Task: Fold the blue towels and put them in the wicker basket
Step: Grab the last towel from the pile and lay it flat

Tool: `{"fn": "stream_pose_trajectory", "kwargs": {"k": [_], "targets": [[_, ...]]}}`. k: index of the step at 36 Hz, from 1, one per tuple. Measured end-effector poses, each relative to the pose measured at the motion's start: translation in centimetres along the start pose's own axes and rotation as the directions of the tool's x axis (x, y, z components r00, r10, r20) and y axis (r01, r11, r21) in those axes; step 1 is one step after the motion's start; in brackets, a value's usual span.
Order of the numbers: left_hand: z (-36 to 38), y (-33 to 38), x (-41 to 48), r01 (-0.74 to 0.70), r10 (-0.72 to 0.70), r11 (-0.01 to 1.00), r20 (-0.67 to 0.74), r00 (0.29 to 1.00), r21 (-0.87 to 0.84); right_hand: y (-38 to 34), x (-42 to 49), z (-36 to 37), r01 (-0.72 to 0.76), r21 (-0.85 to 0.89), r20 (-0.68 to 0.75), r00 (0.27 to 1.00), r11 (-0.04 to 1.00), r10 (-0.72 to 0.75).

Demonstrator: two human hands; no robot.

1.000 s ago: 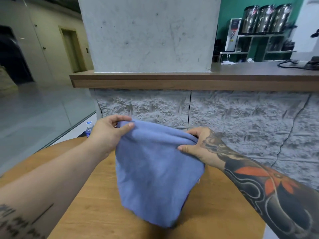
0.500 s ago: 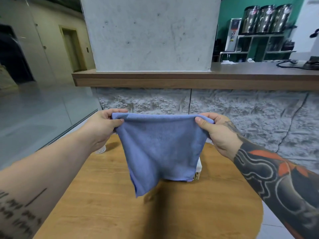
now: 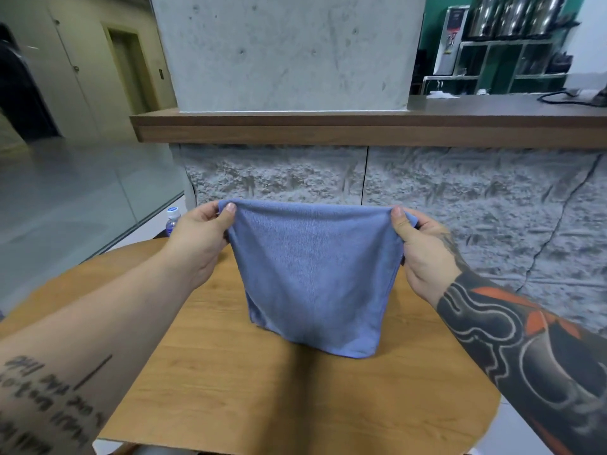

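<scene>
Left grip and right grip each pinch a top corner of blue towel over bench. Looks half-folded; basket not in view, placing remains.

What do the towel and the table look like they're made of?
The towel looks like soft blue microfibre or terry cloth: fine fuzzy nap, limp hang. The table looks like matte wood or wood-look laminate: light brown grain lines.

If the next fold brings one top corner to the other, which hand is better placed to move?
Right, narrowly. The left hand and right hand each pinch a top corner of the towel, level. A bottle stands close by the left hand; nothing crowds the right, so it probably swings more freely.
</scene>
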State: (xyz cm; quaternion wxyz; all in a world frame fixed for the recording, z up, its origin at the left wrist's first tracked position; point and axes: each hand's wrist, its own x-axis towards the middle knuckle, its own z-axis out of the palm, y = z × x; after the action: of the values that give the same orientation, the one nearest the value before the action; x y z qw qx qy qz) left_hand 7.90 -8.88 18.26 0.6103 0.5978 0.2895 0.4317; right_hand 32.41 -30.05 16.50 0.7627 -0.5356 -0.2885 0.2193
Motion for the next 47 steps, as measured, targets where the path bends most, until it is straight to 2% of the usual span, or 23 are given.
{"fn": "stream_pose_trajectory", "kwargs": {"k": [3, 5, 7, 13, 18, 24, 29, 34, 38, 40, 47], "targets": [[-0.3, 0.3, -1.9, -0.082, 0.087, 0.993, 0.052, 0.995, -0.087, -0.9, -1.2, -0.1, 0.046, 0.061, 0.038, 0.998, 0.997, -0.048], [-1.0, -0.3, -4.0, -0.091, 0.104, 0.984, 0.079, 0.991, -0.155, -1.0, -3.0, -0.4, 0.053, 0.065, 0.092, 0.994, 0.996, -0.059], [-1.9, -1.8, -6.7, -0.075, 0.091, 0.987, 0.107, 0.99, -0.145, -0.1, -5.4, -1.1, 0.024, 0.053, 0.131, 0.991, 0.998, -0.031], [-5.3, -7.6, -12.9, 0.056, -0.059, 0.998, 0.175, 0.983, 0.024, 6.0, -12.0, -3.5, -0.209, -0.007, 0.193, 0.959, 0.978, 0.207], [-6.2, -10.7, -15.8, 0.182, -0.194, 0.98, 0.19, 0.962, 0.075, 10.0, -14.3, -4.8, -0.303, -0.075, 0.218, 0.925, 0.95, 0.312], [-6.8, -13.0, -17.6, 0.312, -0.329, 0.939, 0.112, 0.938, 0.144, 11.8, -15.6, -5.7, -0.343, -0.046, 0.135, 0.929, 0.938, 0.346], [-6.5, -13.7, -18.7, 0.353, -0.376, 0.912, 0.083, 0.923, 0.211, 12.5, -16.7, -5.9, -0.35, -0.001, 0.025, 0.937, 0.937, 0.35], [-6.4, -13.6, -21.2, 0.249, -0.301, 0.935, 0.194, 0.934, 0.251, 12.6, -18.1, -7.2, -0.391, -0.026, 0.03, 0.92, 0.92, 0.391], [-6.6, -14.0, -23.5, 0.069, -0.173, 0.936, 0.28, 0.944, 0.344, 12.7, -19.4, -8.8, -0.396, -0.039, 0.059, 0.916, 0.917, 0.398], [-6.9, -14.5, -24.1, 0.01, -0.116, 0.933, 0.274, 0.955, 0.359, 12.6, -20.0, -9.4, -0.404, -0.029, 0.078, 0.911, 0.914, 0.405], [-5.8, -14.9, -24.2, -0.061, -0.049, 0.937, 0.303, 0.952, 0.343, 12.1, -20.8, -10.9, -0.455, -0.073, 0.077, 0.885, 0.888, 0.459]]}}
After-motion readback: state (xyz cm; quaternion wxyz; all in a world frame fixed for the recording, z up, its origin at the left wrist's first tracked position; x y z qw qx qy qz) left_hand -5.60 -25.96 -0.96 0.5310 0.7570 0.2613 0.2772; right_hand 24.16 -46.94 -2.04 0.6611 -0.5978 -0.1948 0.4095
